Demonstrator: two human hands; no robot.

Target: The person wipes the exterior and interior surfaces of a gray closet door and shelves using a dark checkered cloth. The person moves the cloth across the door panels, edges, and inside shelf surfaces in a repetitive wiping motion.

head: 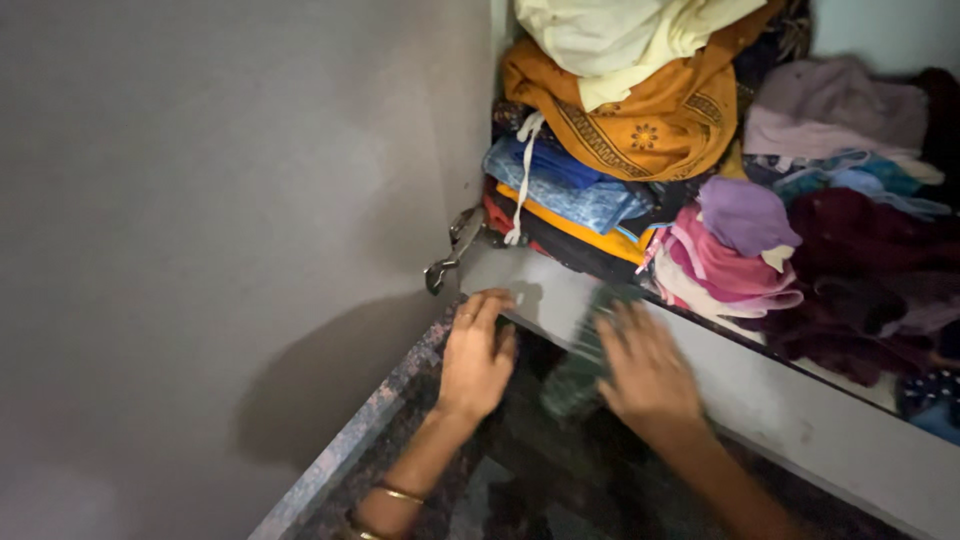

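Below clothes shelf (760, 400), both hands (476, 358) touch green cloth (580, 375).

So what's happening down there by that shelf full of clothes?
A person is reaching under a shelf edge in a cupboard. The left hand lies flat in the dark space below, and the right hand, blurred, is on a dark green cloth. Above, folded clothes are piled high, with an orange embroidered garment near the top. The grey cupboard door stands open.

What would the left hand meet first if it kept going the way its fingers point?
Probably the pale shelf edge: the left hand points up at it, fingertips nearly touching. Depth is unclear.
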